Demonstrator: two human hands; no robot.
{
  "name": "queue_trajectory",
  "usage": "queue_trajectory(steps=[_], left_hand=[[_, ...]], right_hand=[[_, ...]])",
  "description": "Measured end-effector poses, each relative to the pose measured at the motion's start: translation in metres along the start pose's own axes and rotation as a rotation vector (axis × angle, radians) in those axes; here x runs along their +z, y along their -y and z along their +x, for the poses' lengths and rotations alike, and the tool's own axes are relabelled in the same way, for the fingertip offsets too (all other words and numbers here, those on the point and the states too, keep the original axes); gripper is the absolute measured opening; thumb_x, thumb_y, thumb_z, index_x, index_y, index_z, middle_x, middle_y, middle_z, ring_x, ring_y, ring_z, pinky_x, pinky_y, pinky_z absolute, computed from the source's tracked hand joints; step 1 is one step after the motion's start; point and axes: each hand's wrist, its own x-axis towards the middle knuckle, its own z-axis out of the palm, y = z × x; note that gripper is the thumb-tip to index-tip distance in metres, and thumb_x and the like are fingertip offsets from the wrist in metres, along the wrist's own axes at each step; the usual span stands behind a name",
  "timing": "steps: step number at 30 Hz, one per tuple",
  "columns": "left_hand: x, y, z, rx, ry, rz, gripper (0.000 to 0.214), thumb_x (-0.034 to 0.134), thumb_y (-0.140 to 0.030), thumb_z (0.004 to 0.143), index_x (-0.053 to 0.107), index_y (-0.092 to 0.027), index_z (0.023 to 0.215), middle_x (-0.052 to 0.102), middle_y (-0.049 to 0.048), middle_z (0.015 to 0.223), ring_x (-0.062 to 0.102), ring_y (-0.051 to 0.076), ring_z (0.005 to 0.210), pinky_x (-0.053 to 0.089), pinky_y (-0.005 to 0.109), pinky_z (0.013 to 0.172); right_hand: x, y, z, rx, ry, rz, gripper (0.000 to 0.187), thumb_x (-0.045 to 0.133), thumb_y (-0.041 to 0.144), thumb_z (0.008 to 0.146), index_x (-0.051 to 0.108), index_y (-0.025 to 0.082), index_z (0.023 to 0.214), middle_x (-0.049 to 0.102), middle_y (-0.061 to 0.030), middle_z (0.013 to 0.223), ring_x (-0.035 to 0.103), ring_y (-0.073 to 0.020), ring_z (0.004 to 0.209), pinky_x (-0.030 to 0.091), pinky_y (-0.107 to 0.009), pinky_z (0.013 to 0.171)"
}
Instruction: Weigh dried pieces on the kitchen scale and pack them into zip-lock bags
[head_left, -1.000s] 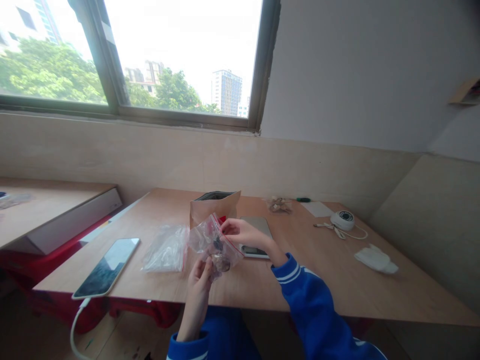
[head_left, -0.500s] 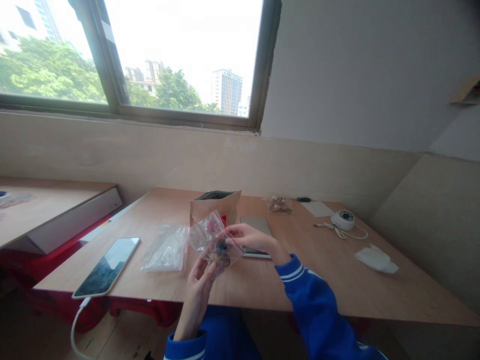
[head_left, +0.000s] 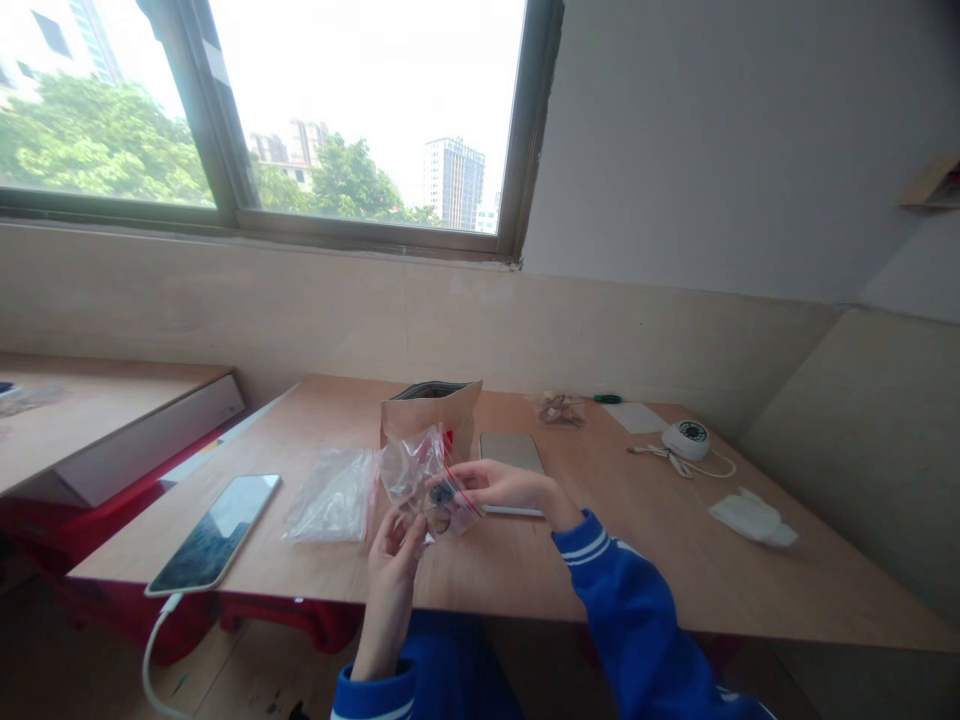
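Observation:
Between my two hands is a clear zip bag (head_left: 409, 465) with a red seal strip, tilted above the table's front part. Inside it show a dark roundish piece and brownish pieces, too blurred to name. My left hand (head_left: 396, 545) pinches the bag's lower left side, thumb on top. At the bag's right edge, beside the red strip, my right hand (head_left: 499, 483) has its fingers closed on the plastic. Right behind the bag stands a brown paper pouch (head_left: 427, 415), its top gaping. A stack of clear zip bags (head_left: 330, 495) lies to the left.
A phone (head_left: 214, 535) with a white cable lies at the left edge. Behind my right hand is a flat grey-topped device (head_left: 514, 453). Farther right are a bag of wooden pieces (head_left: 561, 410), a green-handled tool (head_left: 607, 399), a white dome camera (head_left: 684, 440) and a crumpled white wrapper (head_left: 752, 518).
The zip bag has turned and crumpled a little between my hands, its top corner now lower and its bottom higher. My right hand has shifted slightly down.

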Motion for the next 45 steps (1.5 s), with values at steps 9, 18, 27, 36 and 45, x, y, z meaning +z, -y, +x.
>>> queue_trajectory(steps=[9,18,27,36,45], left_hand=[[-0.001,0.001,0.000,0.003,-0.015,0.006,0.046,0.085,-0.032,0.055,0.066,-0.018,0.095,0.071,0.0033,0.092,0.066,0.019,0.086,0.052,0.025,0.073],[-0.003,0.003,0.001,-0.001,-0.020,-0.055,0.045,0.083,-0.029,0.059,0.065,-0.019,0.099,0.069,0.0055,0.107,0.065,0.021,0.100,0.053,0.027,0.081],[-0.014,0.004,0.007,-0.005,-0.065,-0.111,0.049,0.082,-0.029,0.061,0.063,-0.023,0.106,0.069,0.0046,0.108,0.063,0.023,0.109,0.051,0.032,0.095],[-0.018,0.004,0.009,-0.006,-0.044,-0.107,0.051,0.083,-0.031,0.059,0.065,-0.023,0.106,0.069,0.0052,0.111,0.062,0.023,0.109,0.051,0.031,0.092],[-0.020,0.004,0.010,0.022,-0.016,-0.068,0.053,0.081,-0.036,0.063,0.066,-0.024,0.111,0.067,0.0068,0.117,0.058,0.026,0.116,0.048,0.035,0.098]], right_hand=[[0.004,-0.007,0.001,0.021,-0.146,-0.147,0.050,0.076,0.038,0.073,0.060,0.017,0.115,0.065,-0.0025,0.090,0.058,-0.0127,0.077,0.047,-0.022,0.067],[-0.001,-0.003,0.000,-0.097,-0.377,-0.313,0.039,0.075,0.035,0.073,0.064,0.016,0.105,0.066,-0.0043,0.096,0.060,-0.0157,0.082,0.050,-0.029,0.075],[-0.023,0.046,0.009,-0.356,-0.858,-0.337,0.034,0.073,0.039,0.073,0.063,0.019,0.099,0.068,-0.0039,0.093,0.060,-0.0158,0.080,0.047,-0.030,0.075],[-0.032,0.068,0.056,-0.414,-0.984,-0.587,0.027,0.069,0.031,0.077,0.063,0.018,0.099,0.066,-0.0051,0.098,0.059,-0.0149,0.082,0.047,-0.027,0.071],[-0.040,0.052,0.061,-0.396,-1.026,-0.608,0.041,0.068,0.031,0.079,0.057,0.021,0.118,0.067,-0.0020,0.092,0.060,-0.0139,0.075,0.049,-0.028,0.071]])
